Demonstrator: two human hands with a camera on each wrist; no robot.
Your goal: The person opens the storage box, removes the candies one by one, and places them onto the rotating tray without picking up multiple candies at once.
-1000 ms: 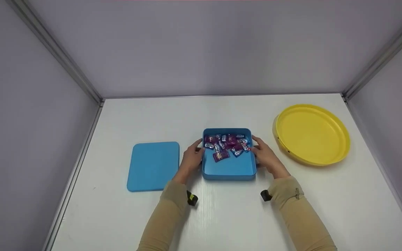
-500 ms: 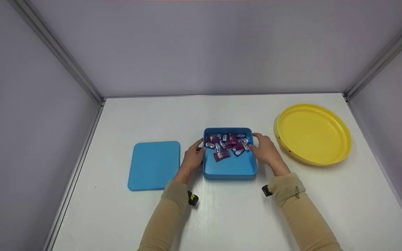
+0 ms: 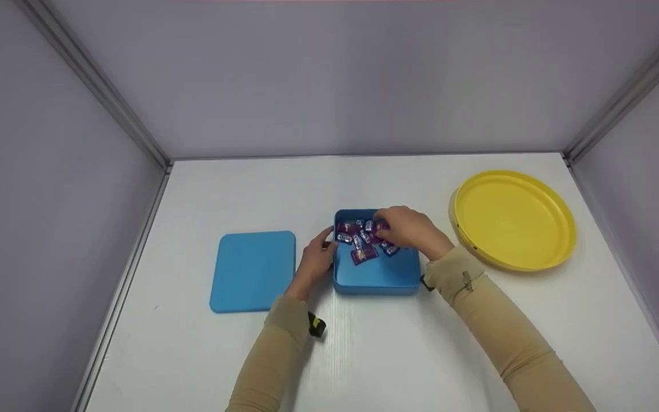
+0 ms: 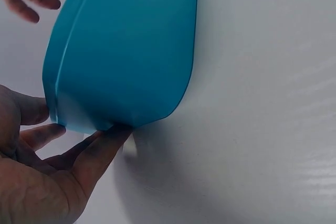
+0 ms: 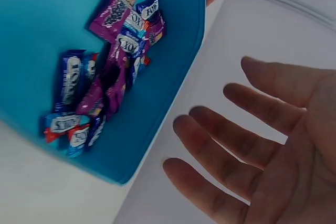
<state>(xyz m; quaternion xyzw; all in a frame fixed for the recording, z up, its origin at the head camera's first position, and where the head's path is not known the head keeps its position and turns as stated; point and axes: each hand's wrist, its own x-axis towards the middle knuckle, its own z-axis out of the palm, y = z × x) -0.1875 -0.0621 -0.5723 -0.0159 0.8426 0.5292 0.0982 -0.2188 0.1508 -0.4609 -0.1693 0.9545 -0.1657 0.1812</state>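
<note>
A square blue box [image 3: 377, 290] stands without its cover, holding several wrapped candies [image 3: 365, 254] in purple and dark blue wrappers. My left hand [image 3: 316, 260] holds the box by its left side; the left wrist view has the thumb near the rim and fingers [image 4: 102, 148] against the wall. Over the far right part of the box is my right hand [image 3: 409, 228], hiding some candies. Its fingers are spread and relaxed in the right wrist view, apart from the box wall, and nothing lies in the palm [image 5: 304, 182].
A flat blue square lid [image 3: 254, 272] lies left of the box on the white table [image 3: 364, 355]. At the right is a round yellow tray [image 3: 515, 220] with a raised rim. Grey panels [image 3: 335, 80] enclose the table at the back and sides.
My right hand has left the right side of the box and moved left and inward over the candies. The left hand and the box stay where they were.
</note>
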